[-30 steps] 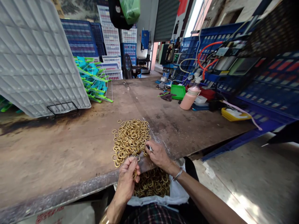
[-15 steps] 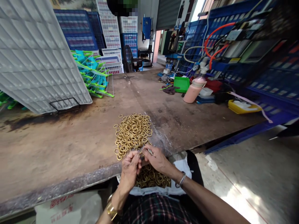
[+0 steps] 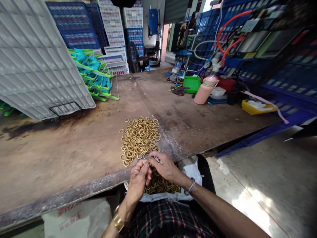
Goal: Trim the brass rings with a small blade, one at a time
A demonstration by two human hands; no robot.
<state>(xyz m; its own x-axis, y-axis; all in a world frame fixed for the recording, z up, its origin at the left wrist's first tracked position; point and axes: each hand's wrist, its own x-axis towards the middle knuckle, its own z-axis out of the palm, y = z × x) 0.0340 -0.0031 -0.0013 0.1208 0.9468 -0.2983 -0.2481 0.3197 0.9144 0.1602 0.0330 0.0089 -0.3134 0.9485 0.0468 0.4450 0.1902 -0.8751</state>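
Observation:
A pile of brass-coloured rings (image 3: 140, 137) lies on the brown table near its front edge. Just in front of it, my left hand (image 3: 139, 175) is closed, fingertips pinched on a small ring. My right hand (image 3: 164, 167) meets it fingertip to fingertip, curled round a small metal tool (image 3: 157, 159) whose end sticks out between the fingers. More rings (image 3: 163, 185) fill a white-lined container (image 3: 194, 178) on my lap, below both hands.
A grey ribbed panel (image 3: 44, 59) stands at the left, with green and turquoise plastic pieces (image 3: 95, 77) behind it. A pink bottle (image 3: 205, 91), a green tray (image 3: 192, 84) and a yellow tray (image 3: 259, 107) are at the right.
The view has shifted slightly, moving the table and pile a little up in the picture. My hands remain together at the pile's front edge.

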